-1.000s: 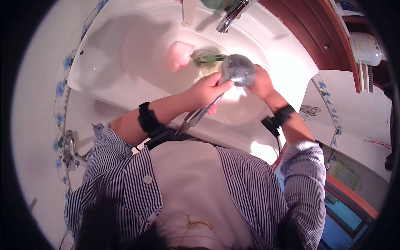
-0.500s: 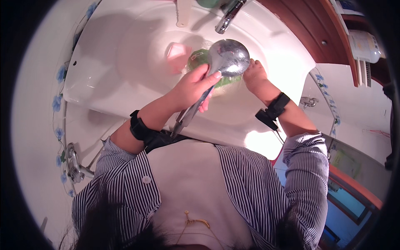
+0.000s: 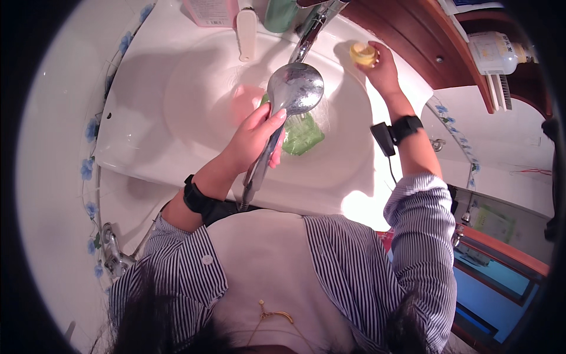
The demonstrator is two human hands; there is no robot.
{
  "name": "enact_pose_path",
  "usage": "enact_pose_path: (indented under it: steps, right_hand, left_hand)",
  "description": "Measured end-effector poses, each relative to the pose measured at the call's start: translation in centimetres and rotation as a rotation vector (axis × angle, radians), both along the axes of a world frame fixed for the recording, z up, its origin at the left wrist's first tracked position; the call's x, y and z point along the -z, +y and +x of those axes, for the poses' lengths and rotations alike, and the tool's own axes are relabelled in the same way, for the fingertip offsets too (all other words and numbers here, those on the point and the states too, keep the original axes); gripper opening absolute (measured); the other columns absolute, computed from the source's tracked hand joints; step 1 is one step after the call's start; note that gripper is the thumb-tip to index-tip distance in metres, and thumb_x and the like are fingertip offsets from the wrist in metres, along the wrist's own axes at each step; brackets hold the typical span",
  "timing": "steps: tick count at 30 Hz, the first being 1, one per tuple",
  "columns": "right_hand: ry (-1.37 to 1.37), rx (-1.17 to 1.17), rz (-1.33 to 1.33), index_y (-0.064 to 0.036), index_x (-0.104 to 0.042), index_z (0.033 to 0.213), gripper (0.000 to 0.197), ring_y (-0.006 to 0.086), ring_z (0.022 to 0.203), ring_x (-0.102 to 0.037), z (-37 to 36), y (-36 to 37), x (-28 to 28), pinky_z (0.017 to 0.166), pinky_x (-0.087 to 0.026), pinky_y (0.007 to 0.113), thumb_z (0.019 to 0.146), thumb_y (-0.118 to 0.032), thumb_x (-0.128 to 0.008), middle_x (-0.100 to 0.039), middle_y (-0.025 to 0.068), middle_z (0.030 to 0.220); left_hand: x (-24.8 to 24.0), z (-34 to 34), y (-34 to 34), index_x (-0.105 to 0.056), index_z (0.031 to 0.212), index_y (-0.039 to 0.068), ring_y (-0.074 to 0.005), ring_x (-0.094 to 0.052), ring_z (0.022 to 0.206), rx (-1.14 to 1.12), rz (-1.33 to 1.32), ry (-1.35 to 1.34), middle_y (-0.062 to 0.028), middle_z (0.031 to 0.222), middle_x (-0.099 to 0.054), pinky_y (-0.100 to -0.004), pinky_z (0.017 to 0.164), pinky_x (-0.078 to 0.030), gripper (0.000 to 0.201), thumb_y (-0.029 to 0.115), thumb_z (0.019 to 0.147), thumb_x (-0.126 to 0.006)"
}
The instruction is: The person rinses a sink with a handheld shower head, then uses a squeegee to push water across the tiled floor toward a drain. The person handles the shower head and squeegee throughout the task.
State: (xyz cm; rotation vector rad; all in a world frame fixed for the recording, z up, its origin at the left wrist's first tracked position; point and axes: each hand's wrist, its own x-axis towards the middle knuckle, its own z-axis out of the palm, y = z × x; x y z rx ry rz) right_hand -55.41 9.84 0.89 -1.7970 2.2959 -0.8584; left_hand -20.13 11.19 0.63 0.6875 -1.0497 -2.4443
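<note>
My left hand (image 3: 250, 140) is wrapped around the handle of a chrome shower head (image 3: 296, 88), held over the white basin (image 3: 194, 97). Thin streams of water run from it onto a flat green piece (image 3: 302, 137), perhaps a packet or cloth, lying in the basin. Behind my left fingers is a blurred pink piece (image 3: 244, 101), partly hidden. Out at the basin's far right rim, my right hand (image 3: 383, 72) grips a small round yellow tub (image 3: 364, 54) between thumb and fingers. What is inside the tub is too small to tell.
At the back edge stand a pink bottle (image 3: 213, 12), a pale flat-handled brush or comb (image 3: 246, 35), a green container (image 3: 280, 15) and the chrome tap (image 3: 309, 38). A reddish wooden shelf (image 3: 424, 44) at the right holds a white bottle (image 3: 494, 53).
My right hand has moved up and right from beside the shower head to the far rim, and the yellow tub now shows in it. The shower head sits slightly further left; more of the green piece shows.
</note>
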Motion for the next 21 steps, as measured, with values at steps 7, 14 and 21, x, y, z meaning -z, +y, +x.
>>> enact_pose_path:
  steps: [7,14,21]
  right_hand:
    - [0.111,0.197,-0.022,-0.0055,-0.044,0.118,0.066,0.035,0.105,-0.049,2.2,-1.9,2.5,0.094,-0.042,0.036,0.061,-0.014,-0.077,-0.042,0.0171,0.12]
    - [-0.053,0.06,0.603,0.0014,-0.053,0.102,0.041,0.0333,0.09,-0.058,7.1,7.1,3.8,0.08,-0.045,0.037,0.077,-0.028,-0.066,-0.061,0.0168,0.094]
    - [-0.252,0.056,0.959,-0.0001,-0.056,0.111,0.046,0.0182,0.076,-0.058,8.8,8.4,8.0,0.071,-0.046,0.028,0.076,-0.027,-0.067,-0.062,0.0116,0.09]
  left_hand:
    - [-0.6,0.2,-0.6,-0.041,0.089,0.003,-0.0129,-0.049,0.038,-0.049,-0.027,-0.026,-0.0045,0.063,-0.049,-0.0247,0.035,-0.041,0.025,0.028,0.094,-0.041]
    - [-0.8,0.4,-0.8,-0.038,0.085,0.004,-0.0126,-0.048,0.037,-0.103,-0.045,0.02,-0.0052,0.061,-0.048,-0.0248,0.035,-0.042,0.025,0.027,0.094,-0.04]
    - [-0.4,0.3,-0.9,-0.042,0.079,0.004,-0.0126,-0.046,0.036,-0.155,-0.08,0.008,-0.0049,0.059,-0.048,-0.0233,0.034,-0.04,0.033,0.031,0.095,-0.033]
